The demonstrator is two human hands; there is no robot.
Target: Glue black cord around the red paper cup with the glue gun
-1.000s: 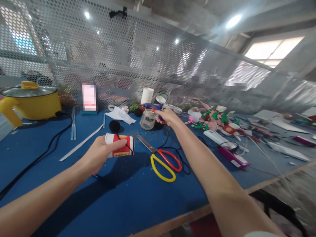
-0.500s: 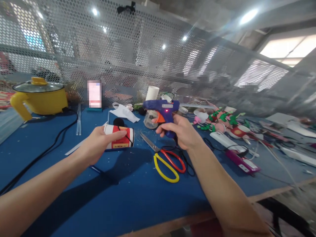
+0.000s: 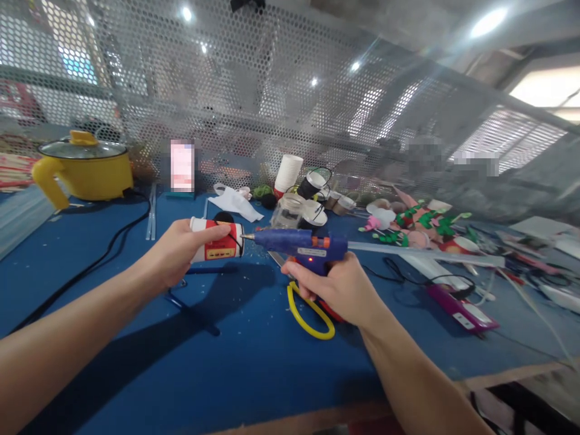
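Blue glue gun [image 3: 294, 241] is sitting in the right hand [image 3: 338, 284], fingers wrapping firmly around the handle, and its little red light is glowing. Metal nozzle [image 3: 248, 237] is pointing at the right-hand end of a red and white cup [image 3: 220, 249], right up by the rim; can't tell if they're actually touching. Left hand [image 3: 183, 248] is gripping that cup sideways above the blue table [image 3: 254, 374], thumb lying along the top, with a black cord [image 3: 235, 239] crossing the cup near the rim. Long clear glue stick [image 3: 430, 255] is poking out the back of the gun. Yellow-handled scissors [image 3: 291, 302] are lying partly hidden under the right hand. Behind all that, a clear jar [image 3: 289, 211] is standing near some stacked white cups [image 3: 289, 174], a yellow pot [image 3: 90, 175] is resting off to the left, and a purple power strip [image 3: 457, 311] is lying over on the right.
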